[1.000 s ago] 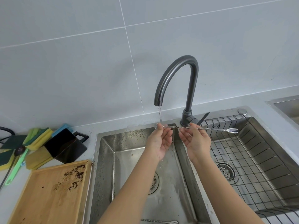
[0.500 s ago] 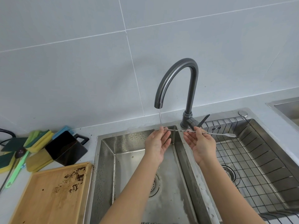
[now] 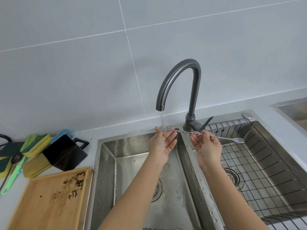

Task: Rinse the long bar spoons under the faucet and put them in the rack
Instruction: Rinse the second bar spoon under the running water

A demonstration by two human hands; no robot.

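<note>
Water from the faucet now lands on the bar spoon bowl, which has slid left since half a second ago. Left hand lies palm up, fingers loosely spread, cradling the bowl; right hand fingers pinch the twisted stem, fork end over the wire rack. No writing is readable. Grey tabletop, steel sink, tiled wall.

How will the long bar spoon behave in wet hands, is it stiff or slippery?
The bar spoon is thin metal and spans straight between the left hand and right hand, so it is probably stiff and light. Water runs on it, so it may slip, though the twisted stem likely helps grip. Laid on a flat surface, it might roll.
</note>
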